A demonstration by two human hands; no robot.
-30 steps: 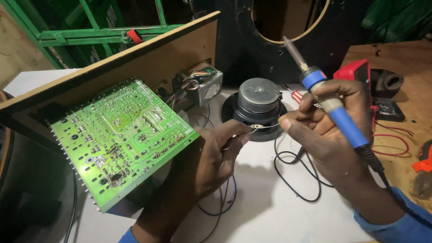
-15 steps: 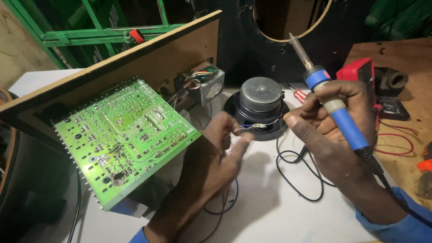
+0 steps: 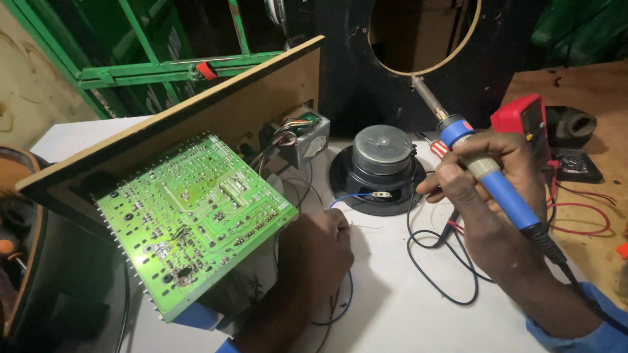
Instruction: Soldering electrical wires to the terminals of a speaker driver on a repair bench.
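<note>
My right hand [image 3: 487, 189] grips a blue-handled soldering iron [image 3: 487, 173], tip pointing up and away. My left hand [image 3: 317, 252] rests on the white table, fingers curled by a thin blue wire [image 3: 347, 199] that runs to the terminal of a black speaker driver [image 3: 381, 167] lying magnet up. Whether the fingers pinch the wire is hidden. A green circuit board [image 3: 190, 219] tilts up just left of my left hand, fixed to a wooden panel [image 3: 196, 117].
A red multimeter [image 3: 523, 121] stands behind my right hand, with red leads and black cable loops [image 3: 438, 261] on the white table [image 3: 405, 314]. A black speaker cabinet with a round hole [image 3: 418, 46] stands at the back. Green metal frame [image 3: 150, 52] at upper left.
My left hand has drawn back from the speaker terminal toward me and down onto the table. The blue wire now lies exposed. My right hand with the iron has barely shifted.
</note>
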